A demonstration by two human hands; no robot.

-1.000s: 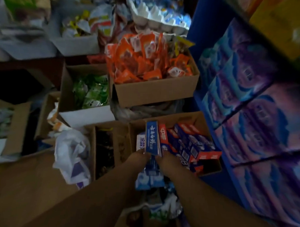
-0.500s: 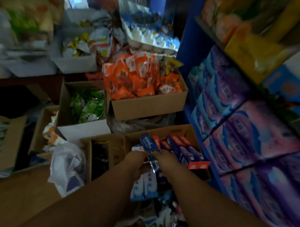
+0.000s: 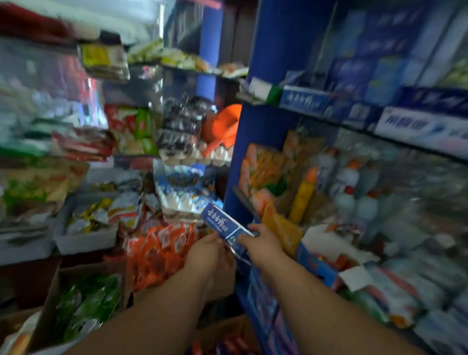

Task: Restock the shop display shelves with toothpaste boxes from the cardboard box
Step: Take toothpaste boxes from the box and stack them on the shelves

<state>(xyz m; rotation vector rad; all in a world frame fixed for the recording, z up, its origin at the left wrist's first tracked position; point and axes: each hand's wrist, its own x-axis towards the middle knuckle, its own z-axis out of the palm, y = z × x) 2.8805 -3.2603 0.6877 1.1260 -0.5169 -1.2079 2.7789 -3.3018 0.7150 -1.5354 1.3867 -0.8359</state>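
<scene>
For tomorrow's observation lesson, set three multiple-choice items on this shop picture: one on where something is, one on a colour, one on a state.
1. Where do the boxed toothpastes already on display sit?
A. On the upper shelf to the right
B. In the box of orange packets
C. On the floor at left

2. What is the main colour of the toothpaste box being held?
A. Green
B. Blue
C. Yellow

3. How is that box held?
A. By the left hand only
B. Lying loose on a shelf
C. By both hands

Answers:
1. A: the upper shelf carries a row of long blue and white boxes.
2. B: the toothpaste box is blue with white writing.
3. C: the left hand and right hand both grip its near end.
</scene>
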